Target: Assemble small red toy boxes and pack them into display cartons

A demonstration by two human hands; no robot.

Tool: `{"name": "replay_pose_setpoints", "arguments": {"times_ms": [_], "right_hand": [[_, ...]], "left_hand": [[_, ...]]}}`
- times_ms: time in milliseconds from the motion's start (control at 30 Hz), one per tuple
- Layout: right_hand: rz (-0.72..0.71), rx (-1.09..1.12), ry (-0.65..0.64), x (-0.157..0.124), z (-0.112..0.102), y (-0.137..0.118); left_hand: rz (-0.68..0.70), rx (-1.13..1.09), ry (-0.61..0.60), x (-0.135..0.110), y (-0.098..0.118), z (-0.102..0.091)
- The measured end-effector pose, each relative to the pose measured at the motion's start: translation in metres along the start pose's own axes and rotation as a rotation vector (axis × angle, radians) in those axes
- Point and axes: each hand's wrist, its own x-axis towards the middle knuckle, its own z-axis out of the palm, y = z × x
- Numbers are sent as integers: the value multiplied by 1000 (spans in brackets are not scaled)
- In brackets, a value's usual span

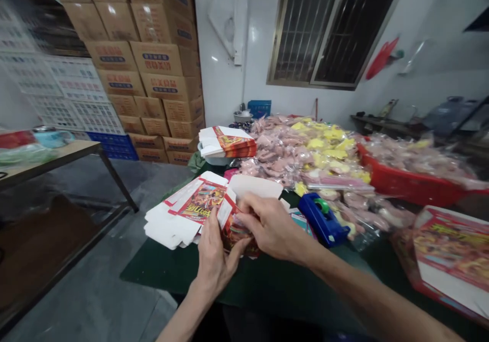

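Over the front of the green table, my left hand [216, 253] grips a small printed cardboard box [232, 232] from its left side and below. My right hand [263, 225] is closed at the box's upper right edge, thumb and fingers pinched near a raised white flap [254, 186]. What lies between those fingertips is hidden. Just left of the box, a stack of flat, unfolded printed cartons [198, 202] rests on the table. A blue tape dispenser [323, 219] with a green core stands to the right of my right hand.
Bagged pink and yellow pieces [305, 148] are heaped behind. More folded cartons [229, 142] sit beyond my hands. A red basket [405, 179] with bagged pieces and a printed carton [454, 255] are at right. Brown cartons [160, 84] rise along the wall; a side table [76, 151] stands left.
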Motion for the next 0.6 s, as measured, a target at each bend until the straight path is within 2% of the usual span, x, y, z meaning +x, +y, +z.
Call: {"name": "replay_pose_setpoints", "arguments": {"times_ms": [67,200,267,333,400,467,533,600], "right_hand": [[-48,113,-2,-18,-9,4],[-110,219,42,-35,-16,17],[-142,149,123,-39,-13,23],[-225,-6,310,-46,-8,28],[-287,-166,573,-56,-2,33],[-225,-200,775,-67,8,39],[-81,-87,816,-76,22,49],[50,82,732,-79,40,61]], "left_hand": [[-65,-201,-81,-5,18,4],[-386,-724,-540,-4,43,-1],[-537,-911,-637,-3,47,-1],[-657,-958,-572,-5,43,1],[-752,-874,-391,-9,35,3],[-803,-764,-224,-13,25,4],[-799,-719,-151,-16,16,8],[-760,-736,-149,-19,10,13]]}}
